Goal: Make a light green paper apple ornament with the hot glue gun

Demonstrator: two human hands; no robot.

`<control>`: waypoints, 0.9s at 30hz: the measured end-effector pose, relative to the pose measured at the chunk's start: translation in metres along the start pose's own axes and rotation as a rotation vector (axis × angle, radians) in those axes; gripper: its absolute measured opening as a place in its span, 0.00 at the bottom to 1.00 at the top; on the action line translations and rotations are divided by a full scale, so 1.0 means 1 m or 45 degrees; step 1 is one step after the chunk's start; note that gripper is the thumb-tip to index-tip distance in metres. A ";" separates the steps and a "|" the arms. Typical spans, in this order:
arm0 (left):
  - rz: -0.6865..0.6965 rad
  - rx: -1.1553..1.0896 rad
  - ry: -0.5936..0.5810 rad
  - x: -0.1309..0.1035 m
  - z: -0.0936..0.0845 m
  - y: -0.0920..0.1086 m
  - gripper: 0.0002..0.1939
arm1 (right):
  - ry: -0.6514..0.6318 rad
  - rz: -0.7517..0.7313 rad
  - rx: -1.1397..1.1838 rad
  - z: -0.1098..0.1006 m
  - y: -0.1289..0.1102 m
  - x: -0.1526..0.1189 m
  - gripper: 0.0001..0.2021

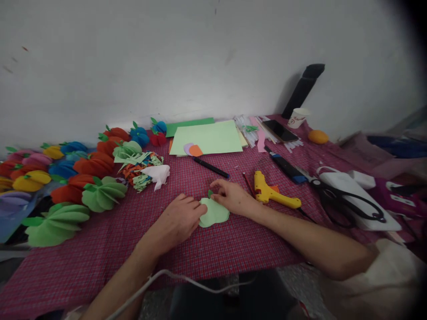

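A light green, wavy-edged paper shape [214, 214] lies on the checked red cloth near the table's front. My left hand [182, 216] rests over its left edge, fingers bent together and pressing on the paper. On its top edge sits a small dark green leaf piece [210, 194]. My right hand [230, 195] comes in from the right, thumb and index finger pinched at that leaf. The fingertips partly cover where leaf and shape meet.
Several folded paper fruits [103, 194] fill the left side, beside paper scraps [138, 173]. Behind are green sheets [210, 138] and a black pen [211, 167]. To the right lie a yellow glue gun [276, 195], a cutter [287, 166], scissors [347, 200] and a paper cup [298, 118].
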State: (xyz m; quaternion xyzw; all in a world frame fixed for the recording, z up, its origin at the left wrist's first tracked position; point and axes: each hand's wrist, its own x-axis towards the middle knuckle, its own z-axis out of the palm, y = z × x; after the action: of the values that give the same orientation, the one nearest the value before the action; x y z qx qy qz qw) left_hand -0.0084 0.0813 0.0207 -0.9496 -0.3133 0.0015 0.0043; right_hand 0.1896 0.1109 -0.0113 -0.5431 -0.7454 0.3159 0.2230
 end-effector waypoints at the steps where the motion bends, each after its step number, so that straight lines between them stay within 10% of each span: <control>1: -0.003 0.003 0.000 0.000 0.000 0.000 0.03 | -0.003 -0.015 -0.013 0.000 0.000 0.000 0.14; 10: -0.022 0.001 -0.004 -0.001 0.001 0.000 0.02 | -0.056 -0.025 -0.037 -0.004 -0.001 0.000 0.18; 18: -0.022 -0.004 0.011 -0.002 0.002 -0.001 0.02 | -0.607 0.177 0.283 -0.025 -0.008 -0.020 0.43; 27: -0.021 -0.004 0.008 -0.001 0.003 0.000 0.02 | -0.725 0.292 0.541 -0.017 -0.014 -0.024 0.46</control>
State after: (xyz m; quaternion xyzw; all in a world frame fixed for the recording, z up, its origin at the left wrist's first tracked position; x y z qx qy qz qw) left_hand -0.0099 0.0808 0.0179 -0.9470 -0.3211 -0.0019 0.0037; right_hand 0.1989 0.0893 0.0113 -0.4551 -0.6296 0.6249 0.0776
